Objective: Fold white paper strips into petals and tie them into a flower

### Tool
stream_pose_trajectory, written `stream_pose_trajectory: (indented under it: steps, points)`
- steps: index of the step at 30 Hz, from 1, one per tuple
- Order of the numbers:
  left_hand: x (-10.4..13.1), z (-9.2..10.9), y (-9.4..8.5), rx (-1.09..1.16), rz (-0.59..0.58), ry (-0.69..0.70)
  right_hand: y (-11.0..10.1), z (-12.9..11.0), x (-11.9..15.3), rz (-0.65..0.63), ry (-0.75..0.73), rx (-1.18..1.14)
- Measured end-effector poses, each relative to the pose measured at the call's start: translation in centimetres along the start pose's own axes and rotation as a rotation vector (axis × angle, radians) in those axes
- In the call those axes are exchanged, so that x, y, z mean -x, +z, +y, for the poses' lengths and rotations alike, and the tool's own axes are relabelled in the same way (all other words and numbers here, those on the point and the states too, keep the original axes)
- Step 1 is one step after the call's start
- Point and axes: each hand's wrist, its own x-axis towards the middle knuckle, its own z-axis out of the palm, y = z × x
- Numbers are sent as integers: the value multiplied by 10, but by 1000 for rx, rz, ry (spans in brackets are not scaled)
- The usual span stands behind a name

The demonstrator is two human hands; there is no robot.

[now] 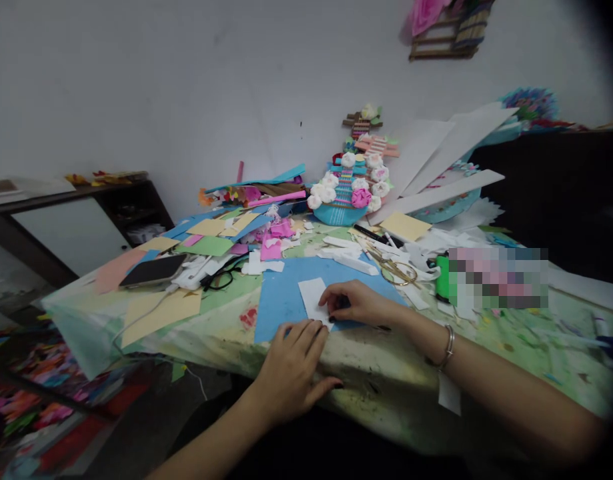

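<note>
A small white strip of paper (311,293) lies on a blue sheet of paper (276,303) at the table's near edge. My left hand (293,367) rests palm down, its fingers stretched out over the strip's lower end and the thumb spread apart. From the right, my right hand (356,303) bends its fingers in a pinch at the strip's right edge. The exact grip of its fingertips is partly hidden. A pair of gold-handled scissors (403,272) lies beyond the right hand, next to white paper scraps (353,255).
A phone (153,271) with a cable and coloured paper sheets (209,245) lie on the left. At the back stands a craft piece with paper flowers (343,193). A green roll-shaped item (442,279) sits on the right. Dark cabinet (101,230) stands at far left.
</note>
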Motion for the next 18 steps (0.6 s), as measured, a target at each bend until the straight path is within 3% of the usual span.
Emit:
stream_pose_trajectory:
  steps: [18]
  points:
    - [-5, 3, -3, 29, -89, -64, -1, -1, 1, 26, 55, 119]
